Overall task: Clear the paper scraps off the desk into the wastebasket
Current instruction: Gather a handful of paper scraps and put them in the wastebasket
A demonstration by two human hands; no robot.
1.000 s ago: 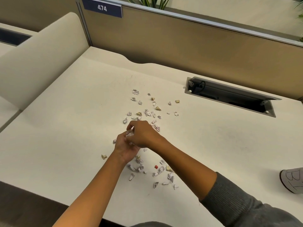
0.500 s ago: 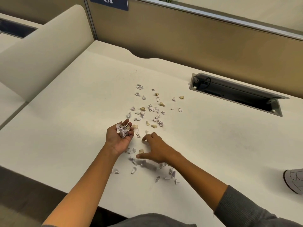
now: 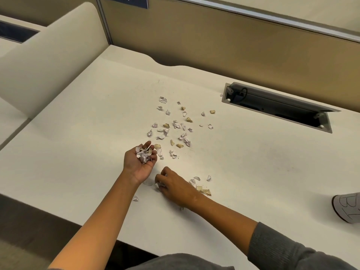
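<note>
The left hand lies palm up just above the desk, fingers loosely curled into a cup around a handful of crumpled scraps that rests against the fingers and upper palm. The thumb stands off at the hand's 10 o'clock, clear of the pile.

The right hand sits at about 4 o'clock from the left, palm down on the desk surface, its fingers bent and drawn together at the tips. A small white scrap shows right at those fingertips; whether it is pinched or only touched cannot be told.

At 3 o'clock from the right hand, just past the wrist, lies a small cluster of white and tan scraps, touching the forearm's edge or very near it. A lone scrap lies at 8 o'clock from the right hand, beside the left forearm.

The main scatter of paper scraps spreads from 12 to 1 o'clock of the left hand's fingertips, the nearest bits just beside the fingers, the farthest well apart toward the back of the desk.

At 2 o'clock across the desk is an open cable tray set into the surface. A grey object with markings rests at the right edge, at 3 o'clock. A tan partition runs along the back.
</note>
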